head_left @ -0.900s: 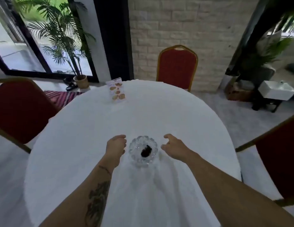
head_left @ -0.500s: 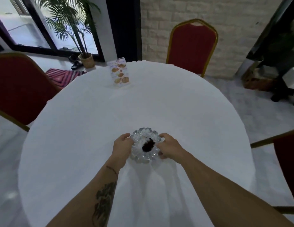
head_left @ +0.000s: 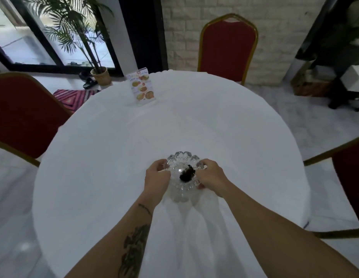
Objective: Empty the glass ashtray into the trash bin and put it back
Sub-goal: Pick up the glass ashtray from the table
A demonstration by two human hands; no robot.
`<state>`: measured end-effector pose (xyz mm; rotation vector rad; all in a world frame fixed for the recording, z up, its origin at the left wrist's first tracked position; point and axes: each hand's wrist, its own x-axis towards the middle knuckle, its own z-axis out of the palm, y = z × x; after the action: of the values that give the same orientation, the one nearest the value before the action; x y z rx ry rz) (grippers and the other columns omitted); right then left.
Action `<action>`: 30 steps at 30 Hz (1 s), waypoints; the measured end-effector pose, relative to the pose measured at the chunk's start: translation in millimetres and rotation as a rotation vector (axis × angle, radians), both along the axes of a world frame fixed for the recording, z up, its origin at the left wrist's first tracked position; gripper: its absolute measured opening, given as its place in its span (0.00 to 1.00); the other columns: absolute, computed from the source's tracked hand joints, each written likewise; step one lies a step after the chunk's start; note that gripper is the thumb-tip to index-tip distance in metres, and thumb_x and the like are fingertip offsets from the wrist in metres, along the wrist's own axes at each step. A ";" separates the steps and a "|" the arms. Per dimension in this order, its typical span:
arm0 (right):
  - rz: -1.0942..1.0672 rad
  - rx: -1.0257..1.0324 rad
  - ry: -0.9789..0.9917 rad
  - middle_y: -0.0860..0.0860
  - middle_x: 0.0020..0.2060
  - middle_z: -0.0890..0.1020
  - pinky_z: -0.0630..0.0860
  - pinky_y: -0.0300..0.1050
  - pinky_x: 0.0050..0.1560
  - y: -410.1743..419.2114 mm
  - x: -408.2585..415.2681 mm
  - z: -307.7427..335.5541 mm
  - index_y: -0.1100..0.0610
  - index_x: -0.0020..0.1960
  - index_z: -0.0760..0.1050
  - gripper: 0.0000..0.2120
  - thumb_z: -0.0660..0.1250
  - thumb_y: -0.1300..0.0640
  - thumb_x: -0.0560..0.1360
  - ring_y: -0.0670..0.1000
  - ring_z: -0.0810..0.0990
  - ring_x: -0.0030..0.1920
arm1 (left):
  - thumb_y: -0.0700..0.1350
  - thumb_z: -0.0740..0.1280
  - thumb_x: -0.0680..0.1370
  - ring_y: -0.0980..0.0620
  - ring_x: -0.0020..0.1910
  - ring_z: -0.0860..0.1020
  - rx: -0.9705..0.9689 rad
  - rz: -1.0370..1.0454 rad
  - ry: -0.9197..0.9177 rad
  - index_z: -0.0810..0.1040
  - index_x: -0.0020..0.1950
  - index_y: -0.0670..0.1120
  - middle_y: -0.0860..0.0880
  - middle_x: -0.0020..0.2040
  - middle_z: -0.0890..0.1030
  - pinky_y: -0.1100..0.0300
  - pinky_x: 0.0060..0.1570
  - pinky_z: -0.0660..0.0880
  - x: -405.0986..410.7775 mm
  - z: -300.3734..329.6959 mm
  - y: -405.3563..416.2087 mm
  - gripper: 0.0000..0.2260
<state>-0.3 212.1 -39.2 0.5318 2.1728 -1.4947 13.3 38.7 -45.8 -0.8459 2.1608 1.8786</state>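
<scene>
A round cut-glass ashtray (head_left: 183,159) with a scalloped rim sits near the front of the white-clothed round table (head_left: 174,127). A dark clump of ash (head_left: 187,175) lies in its middle. My left hand (head_left: 156,179) grips the ashtray's left rim, and my right hand (head_left: 211,176) grips its right rim. Whether the ashtray rests on the cloth or is slightly raised cannot be told. No trash bin is in view.
A standing menu card (head_left: 143,87) is at the table's far left. Red chairs with gold frames stand at the left (head_left: 24,115), far side (head_left: 227,45) and right (head_left: 351,177). A potted palm (head_left: 99,76) and a striped rug (head_left: 74,96) lie by the window.
Both hands moved inward from either side of the ashtray and closed on its rim. The view tilted down and closer to the table.
</scene>
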 end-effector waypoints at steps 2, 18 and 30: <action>-0.010 -0.009 -0.008 0.60 0.62 0.78 0.79 0.40 0.28 5.4 14.0 9.0 0.55 0.62 0.75 0.17 0.60 0.65 0.76 0.55 0.81 0.40 | 0.28 0.61 0.75 0.49 0.37 0.76 0.057 0.005 0.008 0.80 0.58 0.45 0.46 0.47 0.81 0.58 0.37 0.73 9.7 10.8 8.2 0.19; -0.309 0.034 0.111 0.52 0.48 0.79 0.79 0.43 0.40 70.2 233.5 94.3 0.53 0.63 0.71 0.16 0.56 0.65 0.79 0.50 0.78 0.44 | 0.23 0.57 0.76 0.43 0.54 0.80 0.456 -0.410 0.014 0.77 0.68 0.41 0.41 0.62 0.82 0.54 0.46 0.79 153.4 70.8 85.0 0.25; -0.595 -0.105 -0.008 0.56 0.62 0.79 0.87 0.54 0.38 143.2 339.3 51.3 0.50 0.66 0.74 0.20 0.60 0.66 0.78 0.60 0.82 0.56 | 0.20 0.55 0.74 0.47 0.37 0.86 0.482 -0.619 -0.120 0.86 0.48 0.47 0.44 0.43 0.88 0.55 0.38 0.81 239.3 41.6 169.0 0.27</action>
<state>339.0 355.3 12.1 1.2202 2.0071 -1.8750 252.6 207.7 -4.3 -0.1573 1.5365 1.8173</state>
